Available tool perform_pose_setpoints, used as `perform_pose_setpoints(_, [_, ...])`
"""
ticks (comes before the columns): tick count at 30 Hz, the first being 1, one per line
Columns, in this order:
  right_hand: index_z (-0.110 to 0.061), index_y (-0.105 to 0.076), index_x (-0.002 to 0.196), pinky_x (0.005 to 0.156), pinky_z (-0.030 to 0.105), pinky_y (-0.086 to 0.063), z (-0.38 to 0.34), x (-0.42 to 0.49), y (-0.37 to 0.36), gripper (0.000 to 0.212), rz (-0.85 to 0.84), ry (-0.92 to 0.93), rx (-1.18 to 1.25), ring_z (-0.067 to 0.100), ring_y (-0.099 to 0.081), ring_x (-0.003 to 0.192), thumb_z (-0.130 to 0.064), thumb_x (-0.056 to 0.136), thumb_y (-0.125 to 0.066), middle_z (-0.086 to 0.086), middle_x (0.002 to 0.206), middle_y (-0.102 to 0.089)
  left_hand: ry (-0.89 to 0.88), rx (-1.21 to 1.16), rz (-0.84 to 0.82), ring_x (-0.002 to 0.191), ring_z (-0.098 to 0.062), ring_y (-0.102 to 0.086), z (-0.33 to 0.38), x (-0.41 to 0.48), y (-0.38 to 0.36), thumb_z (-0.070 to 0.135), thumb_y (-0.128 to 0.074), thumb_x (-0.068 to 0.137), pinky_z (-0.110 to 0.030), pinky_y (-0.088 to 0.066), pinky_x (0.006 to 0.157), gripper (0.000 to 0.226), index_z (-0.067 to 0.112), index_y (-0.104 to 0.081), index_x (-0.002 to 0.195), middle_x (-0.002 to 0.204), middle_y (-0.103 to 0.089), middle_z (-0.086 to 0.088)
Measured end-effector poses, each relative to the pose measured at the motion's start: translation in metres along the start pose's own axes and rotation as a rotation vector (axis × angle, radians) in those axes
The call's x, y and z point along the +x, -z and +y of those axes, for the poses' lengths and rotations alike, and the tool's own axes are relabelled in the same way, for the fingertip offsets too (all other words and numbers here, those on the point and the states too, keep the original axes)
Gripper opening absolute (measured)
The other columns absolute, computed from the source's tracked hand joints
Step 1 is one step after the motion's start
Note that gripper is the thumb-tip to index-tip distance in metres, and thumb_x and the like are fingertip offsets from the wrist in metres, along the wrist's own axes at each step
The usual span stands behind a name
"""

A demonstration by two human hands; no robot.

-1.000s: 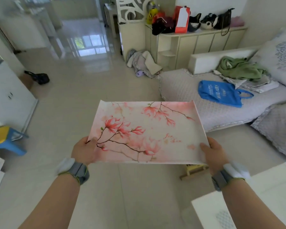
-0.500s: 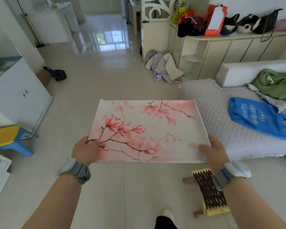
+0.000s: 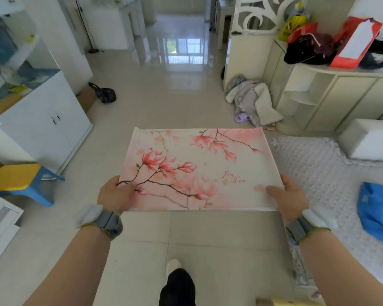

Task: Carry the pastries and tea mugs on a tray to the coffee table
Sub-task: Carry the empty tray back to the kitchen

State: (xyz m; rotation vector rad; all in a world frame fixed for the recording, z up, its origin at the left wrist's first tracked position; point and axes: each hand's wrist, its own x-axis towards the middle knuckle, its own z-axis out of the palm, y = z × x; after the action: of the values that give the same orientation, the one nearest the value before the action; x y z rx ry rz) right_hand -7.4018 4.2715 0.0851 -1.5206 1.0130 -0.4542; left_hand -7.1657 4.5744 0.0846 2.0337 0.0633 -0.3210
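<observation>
A rectangular tray (image 3: 208,173) printed with pink magnolia blossoms is held level in front of me above the tiled floor. Nothing lies on it. My left hand (image 3: 114,195) grips its near left corner, thumb on top. My right hand (image 3: 289,195) grips its near right corner in the same way. Both wrists wear grey bands. No pastries, mugs or coffee table are in view.
A white cabinet (image 3: 47,124) with a fish tank and a yellow-and-blue stool (image 3: 20,182) stand at left. A quilted sofa (image 3: 332,177) with a blue bag (image 3: 378,215) is at right. Clothes (image 3: 250,100) lie by a cream shelf unit (image 3: 332,93). A tiled hallway (image 3: 177,69) runs ahead.
My view has swung left and moved forward: the sofa and blue bag slid toward the right edge, the hallway came to centre, and my foot appeared below. Both hands kept their hold on the tray.
</observation>
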Motion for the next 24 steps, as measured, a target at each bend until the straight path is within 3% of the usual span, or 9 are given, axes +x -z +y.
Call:
perform_pose_setpoints(4, [-0.016,-0.057,0.12,0.084,0.051,-0.053,-0.024,0.078,-0.044,0.039,0.003,0.001,-0.005,0.034,-0.064,0.093,-0.006,0.082,-0.061,0.013,0.11,-0.066,-0.007,-0.023,0.013,0.089,-0.031,-0.064,0.026,0.083,-0.014,0.032,-0.063,0.06,-0.041,-0.053,0.078,0.033,0.019,-0.068,0.09,0.096,-0.07,-0.009])
perform_pose_setpoints(7, [-0.018,-0.058,0.117,0.068,0.038,-0.055,-0.049,0.133,-0.078,0.038,0.009,-0.007,0.091,0.029,-0.066,0.085,-0.001,0.083,-0.058,0.011,0.105,-0.068,0.006,-0.027,0.011,0.091,-0.031,-0.065,0.056,0.151,-0.026,0.029,-0.063,0.066,-0.046,-0.055,0.084,0.032,0.018,-0.069,0.096,0.098,-0.071,-0.009])
perform_pose_setpoints(11, [-0.019,-0.06,0.115,0.062,0.032,-0.054,-0.076,0.196,-0.105,0.039,0.058,-0.037,0.14,0.027,-0.066,0.082,-0.001,0.08,-0.062,0.007,0.099,-0.069,-0.019,0.011,0.004,0.088,-0.03,-0.064,0.1,0.224,-0.051,0.028,-0.063,0.07,-0.044,-0.055,0.082,0.025,0.021,-0.068,0.094,0.097,-0.071,-0.007])
perform_pose_setpoints(14, [-0.022,-0.061,0.108,0.044,0.021,-0.05,-0.09,0.257,-0.114,0.035,0.077,-0.051,0.159,0.018,-0.066,0.073,-0.005,0.078,-0.066,-0.002,0.088,-0.069,-0.018,0.013,-0.015,0.089,-0.03,-0.064,0.124,0.285,-0.085,0.029,-0.063,0.069,-0.043,-0.055,0.081,0.028,0.021,-0.068,0.095,0.097,-0.07,-0.006])
perform_pose_setpoints(19, [-0.015,-0.061,0.112,0.057,0.029,-0.051,-0.107,0.37,-0.118,0.033,0.094,-0.063,0.165,0.024,-0.067,0.076,-0.004,0.081,-0.061,0.009,0.097,-0.07,-0.024,0.009,-0.059,0.093,-0.035,-0.065,0.171,0.371,-0.157,0.032,-0.062,0.067,-0.048,-0.053,0.086,0.035,0.013,-0.068,0.096,0.099,-0.07,-0.014])
perform_pose_setpoints(24, [-0.017,-0.061,0.113,0.049,0.024,-0.049,-0.134,0.473,-0.11,0.033,0.115,-0.066,0.14,0.02,-0.066,0.073,-0.007,0.081,-0.061,0.005,0.092,-0.069,-0.039,0.04,-0.052,0.089,-0.032,-0.065,0.219,0.432,-0.222,0.028,-0.063,0.071,-0.042,-0.052,0.079,0.024,0.015,-0.07,0.091,0.095,-0.071,-0.011])
